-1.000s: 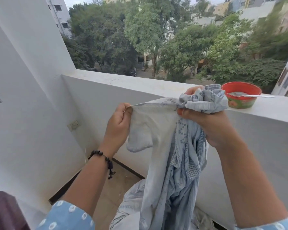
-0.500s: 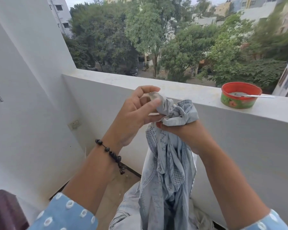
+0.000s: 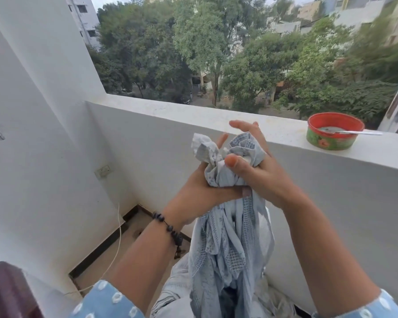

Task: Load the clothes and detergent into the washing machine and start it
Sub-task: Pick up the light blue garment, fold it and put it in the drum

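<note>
I bunch a pale blue garment (image 3: 230, 237) between my left hand (image 3: 202, 191) and right hand (image 3: 260, 173), both gripping it. No washing machine shows; loading, detergent and starting all appear left.

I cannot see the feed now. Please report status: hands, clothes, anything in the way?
Left hand grips bunched garment from below. Right hand pinches its top, fingers partly spread. Cloth hangs down between arms. Washing machine not in view.

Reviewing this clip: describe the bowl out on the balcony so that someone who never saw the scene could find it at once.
Follow the white parapet wall along the balcony's outer edge to its right end. There, on the flat top, stands a round bowl, red at the rim and inside, green with a flower pattern outside. A metal spoon rests in it, its handle sticking out to the right; nothing else sits on the ledge.
</note>
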`<state>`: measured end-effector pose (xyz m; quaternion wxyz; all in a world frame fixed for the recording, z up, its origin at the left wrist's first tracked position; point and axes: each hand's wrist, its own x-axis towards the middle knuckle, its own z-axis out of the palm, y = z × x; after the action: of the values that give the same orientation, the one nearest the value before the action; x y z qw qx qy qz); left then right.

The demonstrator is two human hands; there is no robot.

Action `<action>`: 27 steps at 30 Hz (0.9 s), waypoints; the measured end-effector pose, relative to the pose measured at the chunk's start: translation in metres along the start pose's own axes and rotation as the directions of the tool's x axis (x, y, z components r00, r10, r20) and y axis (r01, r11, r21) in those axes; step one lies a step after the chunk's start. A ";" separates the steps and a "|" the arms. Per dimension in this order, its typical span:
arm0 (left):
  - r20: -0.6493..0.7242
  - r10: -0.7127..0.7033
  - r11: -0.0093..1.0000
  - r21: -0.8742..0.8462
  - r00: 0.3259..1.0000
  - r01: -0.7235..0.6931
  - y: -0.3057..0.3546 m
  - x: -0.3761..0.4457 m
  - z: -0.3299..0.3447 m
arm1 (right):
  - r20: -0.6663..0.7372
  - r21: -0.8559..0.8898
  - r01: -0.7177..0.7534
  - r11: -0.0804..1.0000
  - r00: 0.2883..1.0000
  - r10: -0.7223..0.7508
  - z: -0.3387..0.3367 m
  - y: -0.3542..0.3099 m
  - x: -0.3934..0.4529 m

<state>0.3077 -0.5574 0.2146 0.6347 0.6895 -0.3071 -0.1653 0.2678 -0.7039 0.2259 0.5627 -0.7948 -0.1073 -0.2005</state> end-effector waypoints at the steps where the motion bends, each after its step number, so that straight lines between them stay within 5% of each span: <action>1: -0.065 0.010 0.999 -0.036 0.998 -0.012 -0.002 0.000 0.001 | 0.025 0.082 -0.046 0.996 0.999 0.044 -0.003 0.004 -0.001; 5: -0.408 -0.062 0.967 -0.249 0.911 -0.046 -0.001 0.010 0.001 | 0.161 0.064 -0.139 0.988 0.979 0.127 -0.001 0.016 -0.016; 8: -0.449 -0.188 0.849 -0.521 0.874 -0.085 0.006 0.017 0.006 | 0.308 -0.065 -0.181 0.981 0.932 0.192 0.028 0.030 -0.029; 12: -0.459 -0.357 0.703 -0.705 0.814 -0.089 0.002 0.018 0.019 | -0.064 0.070 -0.173 0.982 0.982 0.177 0.062 0.047 -0.034; 15: -0.470 -0.322 0.749 -0.658 0.822 -0.083 0.001 0.015 0.017 | -0.132 0.077 -0.165 0.983 0.976 0.174 0.058 0.053 -0.030; 18: -0.509 -0.152 0.863 -0.486 0.847 -0.137 0.015 0.007 0.001 | -0.105 -0.014 -0.223 0.975 0.970 0.221 0.046 0.057 -0.025; 21: -0.645 0.164 0.983 0.048 0.746 -0.175 0.034 -0.003 -0.030 | -0.049 -0.164 -0.310 0.937 0.951 0.306 0.032 0.058 -0.019; 23: -0.512 0.490 0.839 0.498 0.705 -0.221 0.048 -0.011 -0.046 | 0.040 -0.282 -0.325 0.903 0.936 0.349 0.027 0.055 -0.014; 24: -0.357 0.547 0.734 0.639 0.757 -0.229 0.054 -0.012 -0.049 | 0.090 -0.326 -0.319 0.890 0.926 0.366 0.027 0.053 -0.011; 25: -0.183 0.494 0.649 0.728 0.850 -0.221 0.059 -0.012 -0.047 | 0.140 -0.365 -0.304 0.880 0.916 0.375 0.027 0.050 -0.009; 27: 0.104 0.151 0.458 0.874 0.983 -0.162 0.058 -0.013 -0.031 | 0.225 -0.466 -0.257 0.847 0.891 0.395 0.030 0.040 -0.004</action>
<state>0.3048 -0.5258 0.2733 0.2022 0.8848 -0.4138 0.0705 0.2859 -0.6890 0.1816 0.3785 -0.9255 -0.0106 0.0092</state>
